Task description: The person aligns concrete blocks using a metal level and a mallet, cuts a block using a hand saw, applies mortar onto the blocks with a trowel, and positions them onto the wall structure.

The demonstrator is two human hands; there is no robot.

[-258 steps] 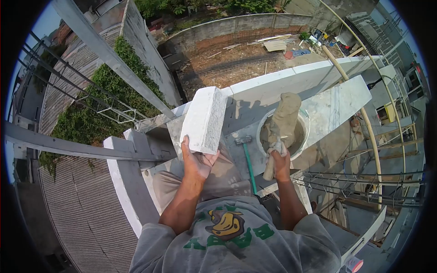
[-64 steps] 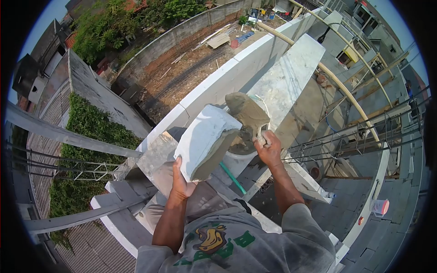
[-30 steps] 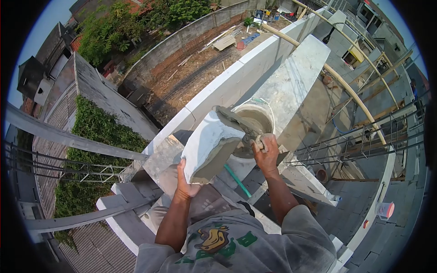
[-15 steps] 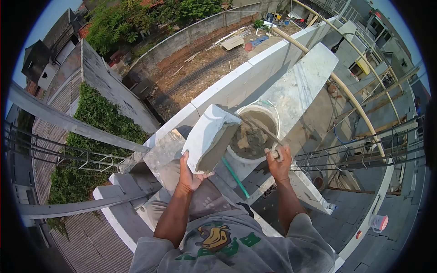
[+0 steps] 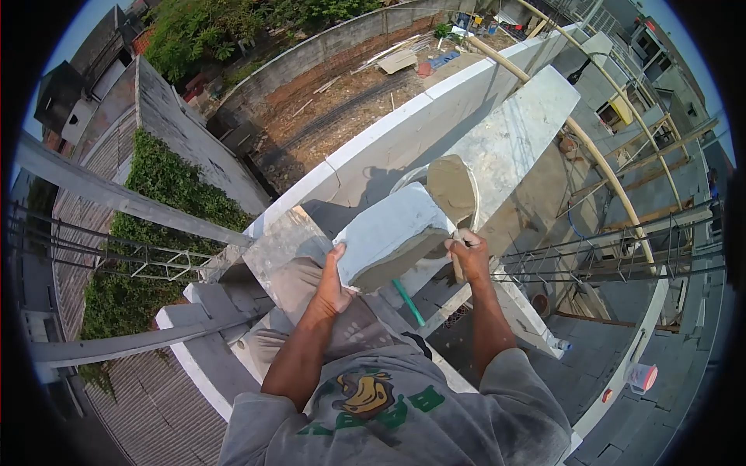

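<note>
A white block (image 5: 395, 224) lies tilted across the middle, with grey mortar (image 5: 400, 258) spread on its near long face. My left hand (image 5: 332, 289) grips the block's left end, thumb on top. At the block's right end my right hand (image 5: 469, 256) is closed round the handle of a mortar-coated trowel (image 5: 452, 185), its blade raised behind the block. Behind both sits a round bucket (image 5: 475, 203), mostly hidden. The green handle (image 5: 408, 303) of a hammer shows below the block, its head out of sight.
A pale block wall (image 5: 365, 167) curves along the far side. Bamboo poles (image 5: 606, 171) and steel rebar (image 5: 622, 247) stand at the right. A concrete beam (image 5: 124, 200) and more rebar cross the left. A lidded plastic tub (image 5: 641, 377) is at the lower right.
The block has swung to a flatter angle and shifted right, now covering much of the bucket. The trowel has come up out of the bucket, and my right hand has moved closer to the block.
</note>
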